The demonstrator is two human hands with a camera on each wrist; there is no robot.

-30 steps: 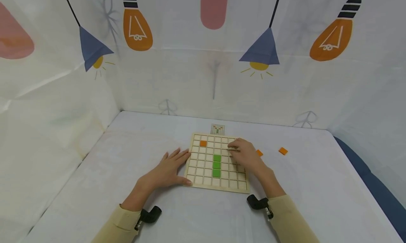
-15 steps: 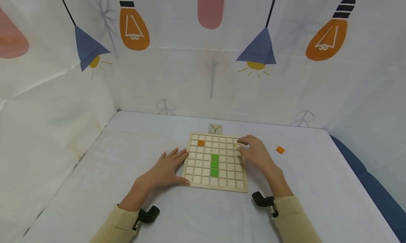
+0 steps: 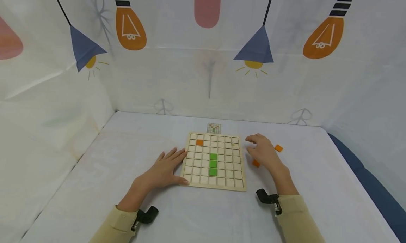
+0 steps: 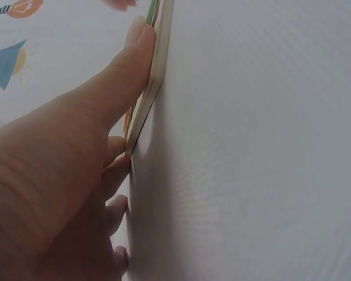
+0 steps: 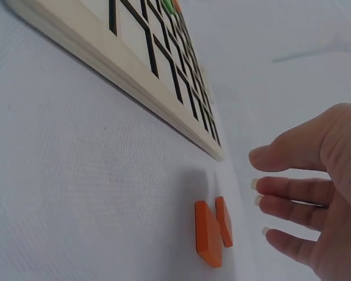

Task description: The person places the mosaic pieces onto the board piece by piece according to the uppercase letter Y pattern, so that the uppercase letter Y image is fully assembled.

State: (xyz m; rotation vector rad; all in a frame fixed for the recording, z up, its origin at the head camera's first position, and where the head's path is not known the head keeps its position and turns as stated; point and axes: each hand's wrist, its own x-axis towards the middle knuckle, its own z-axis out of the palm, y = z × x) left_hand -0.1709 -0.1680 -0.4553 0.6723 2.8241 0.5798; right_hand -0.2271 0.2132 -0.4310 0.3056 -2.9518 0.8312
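A wooden grid board [image 3: 229, 165] lies flat on the table. One orange tile [image 3: 199, 142] sits in a cell near its upper left, and three green tiles [image 3: 213, 164] form a column around its middle. My left hand [image 3: 163, 170] rests spread at the board's left edge, its thumb [image 4: 131, 61] touching the rim in the left wrist view. Off the right edge, my right hand [image 3: 264, 152] hovers with loosely bent fingers and nothing between them. Below it lies a loose orange tile [image 3: 256, 163]; another orange tile [image 3: 278, 148] is farther right. The right wrist view shows both, nearer tile [image 5: 207, 237] included.
A small card with a grid pattern [image 3: 214, 128] lies behind the board. The white table [image 3: 203, 218] meets a white sheet wall [image 3: 177, 80] printed with lamps and bulbs. A dark blue surface [image 3: 355, 169] shows beyond the table's right edge.
My right hand has drawn back from over the board's right part to beyond its right edge. Its fingers uncover the near orange tile again. The left hand stays at the board's edge.
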